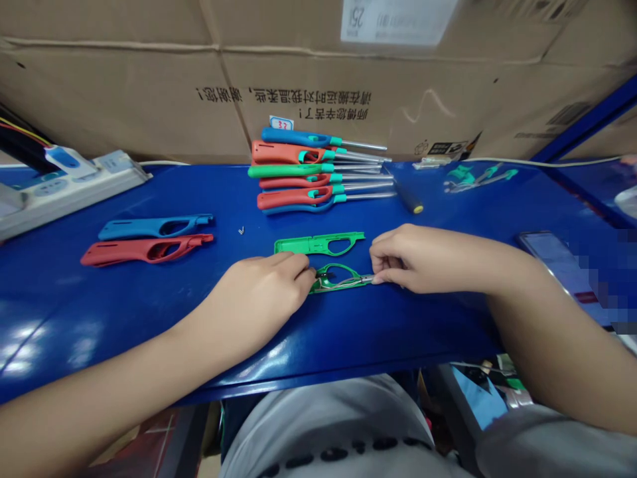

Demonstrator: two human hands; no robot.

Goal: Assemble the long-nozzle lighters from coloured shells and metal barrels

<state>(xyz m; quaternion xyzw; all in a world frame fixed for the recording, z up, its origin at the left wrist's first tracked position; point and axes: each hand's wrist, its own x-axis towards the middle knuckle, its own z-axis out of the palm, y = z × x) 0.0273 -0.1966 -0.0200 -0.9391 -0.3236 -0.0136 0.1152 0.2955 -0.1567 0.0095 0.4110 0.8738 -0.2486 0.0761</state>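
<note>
On the blue table in front of me lies an opened green lighter half-shell (343,285) with thin wires inside it. My left hand (269,292) covers its handle end, fingers bent and pressed down on it. At the other end, my right hand (398,259) pinches a short metal tube (367,279) between thumb and fingers, at the shell's tip. Just behind lies a second green half-shell (318,244), hollow side up. Off to the left are a blue lighter shell (154,227) and a red lighter shell (146,250), side by side.
Several assembled lighters (298,172) with metal barrels are stacked at the back, beside a dark-handled screwdriver (411,199). Small green parts with wires (478,176) lie back right. A power strip (74,189) stands left, a phone (562,265) right. Cardboard (149,106) walls the back.
</note>
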